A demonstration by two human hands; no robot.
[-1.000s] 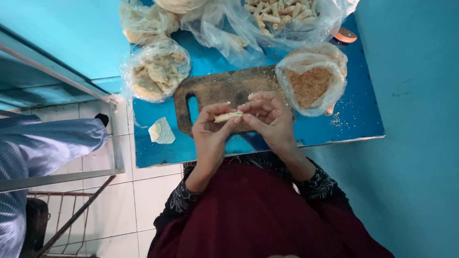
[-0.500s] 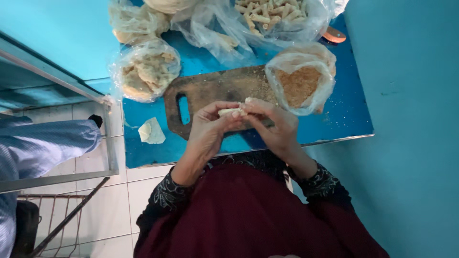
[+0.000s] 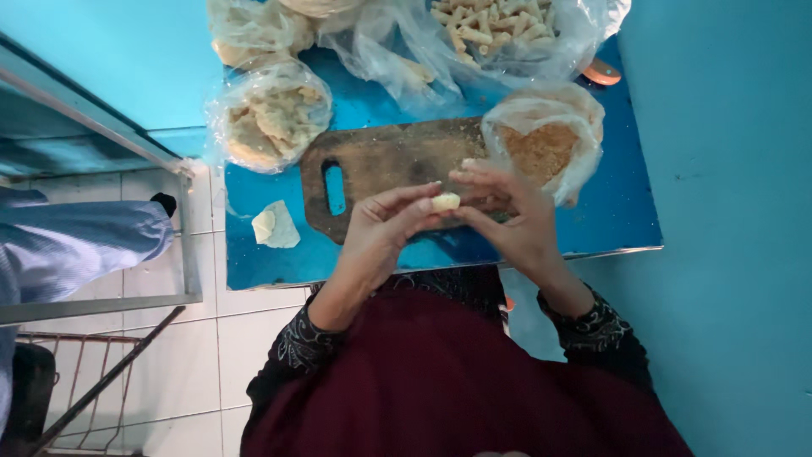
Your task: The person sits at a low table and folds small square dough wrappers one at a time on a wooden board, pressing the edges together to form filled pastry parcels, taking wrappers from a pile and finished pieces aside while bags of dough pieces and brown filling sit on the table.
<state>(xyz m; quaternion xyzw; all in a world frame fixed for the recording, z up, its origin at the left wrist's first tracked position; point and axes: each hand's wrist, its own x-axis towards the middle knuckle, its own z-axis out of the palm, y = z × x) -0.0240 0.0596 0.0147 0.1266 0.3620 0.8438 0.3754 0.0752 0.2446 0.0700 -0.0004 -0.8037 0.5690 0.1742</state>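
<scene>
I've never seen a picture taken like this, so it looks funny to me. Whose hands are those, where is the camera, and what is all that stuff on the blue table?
The camera sits on a person's head and looks down, so you see their own two bare hands. The left hand and right hand together pinch a small pale dough roll. Below them lies a brown wooden cutting board on the blue table. Around it sit clear plastic bags: one of brown crumbs, one of pale flat wrappers and one of finished rolled sticks. A loose pale dough scrap lies at the left.
</scene>
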